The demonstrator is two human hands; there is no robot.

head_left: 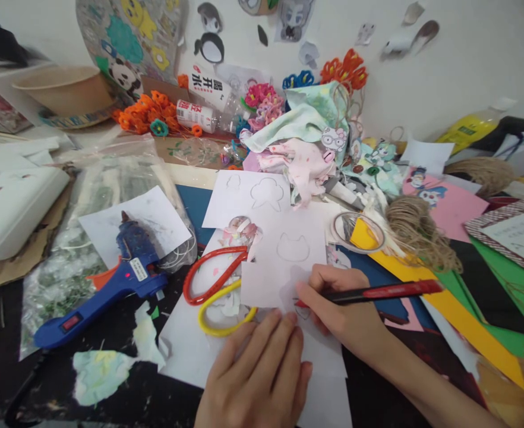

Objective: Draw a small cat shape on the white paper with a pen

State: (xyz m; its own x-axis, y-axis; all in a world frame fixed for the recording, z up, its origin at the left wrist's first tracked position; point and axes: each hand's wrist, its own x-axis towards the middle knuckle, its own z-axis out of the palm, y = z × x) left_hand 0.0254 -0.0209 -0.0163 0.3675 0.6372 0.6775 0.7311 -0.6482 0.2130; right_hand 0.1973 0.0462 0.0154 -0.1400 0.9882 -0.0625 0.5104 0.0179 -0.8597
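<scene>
My right hand pinches a red and black pencil, its tip down on a white sheet of paper. A cat-head outline is drawn on that sheet, and small lines show beside the tip, partly behind my fingers. Flat on the paper lies my left hand, fingers stretched out and holding nothing. Just beyond its fingers are scissors with one red handle and one yellow handle; their blades are hidden. Behind, another sheet carries a cloud-like outline.
At the left, a blue hot glue gun with a small red light rests partly on paper, its cord running forward. Fabric scraps lie in front. Tape, twine and a yellow strip are on the right. Cloth is heaped behind.
</scene>
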